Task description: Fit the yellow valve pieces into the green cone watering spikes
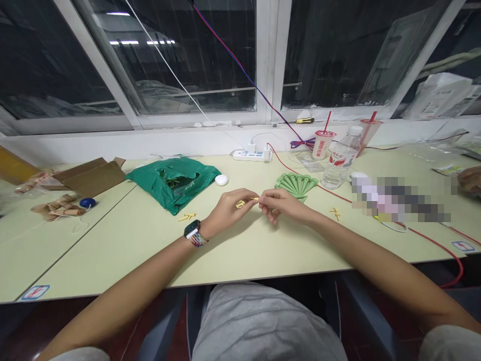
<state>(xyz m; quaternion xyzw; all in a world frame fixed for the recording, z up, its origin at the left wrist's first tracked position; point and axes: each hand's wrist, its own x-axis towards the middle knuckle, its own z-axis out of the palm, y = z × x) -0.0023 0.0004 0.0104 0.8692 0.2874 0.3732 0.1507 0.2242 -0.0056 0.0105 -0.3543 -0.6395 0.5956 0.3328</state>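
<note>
— Head view: why do the hands meet?
— Probably to steady the small yellow piece [256, 198]: left grip [228, 206] and right grip [280, 202] both pinch it closely, other yellow pieces [240, 204] at the left palm.
— Room?
— Toward the bench's [240, 258] near edge; green cones [297, 184] limit the far right.

The near middle tabletop [240, 255] leaves passage; yellow pieces [191, 215] lie left, a green bag [156, 175] blocks far left, a bottle [338, 165] far right.

Dark windows [349, 55], white frames [266, 65], pale table [240, 255], reddish floor [133, 338]
</note>
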